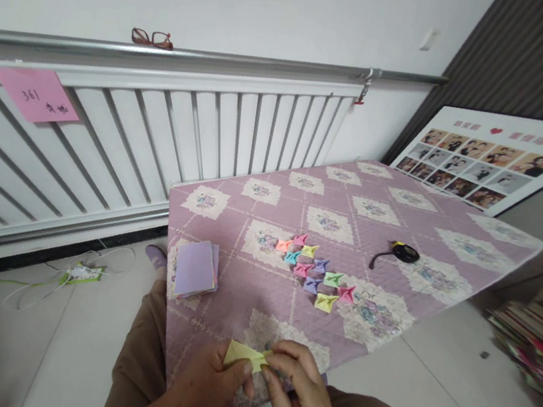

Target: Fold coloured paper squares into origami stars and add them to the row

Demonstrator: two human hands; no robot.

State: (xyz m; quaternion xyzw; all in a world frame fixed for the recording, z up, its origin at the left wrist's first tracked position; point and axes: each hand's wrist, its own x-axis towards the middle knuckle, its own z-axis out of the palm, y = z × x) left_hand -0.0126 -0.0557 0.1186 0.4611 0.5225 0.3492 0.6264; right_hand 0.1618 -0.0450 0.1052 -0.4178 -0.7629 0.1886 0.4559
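Note:
Between my two hands, above the near edge of the table, is a partly folded piece of yellow paper. My left hand grips its left side, thumb on top. The fingertips of my right hand pinch its right end. Farther up the cloth lie several small folded paper pieces in pink, yellow, blue, green and orange, set in slanting rows. To the left rests a stack of square coloured paper with a purple sheet on top.
A black tape measure with a strap lies right on the flowered tablecloth. Behind stands a white radiator with glasses on its pipe. A power strip sits on the floor at left, and a photo board leans at right.

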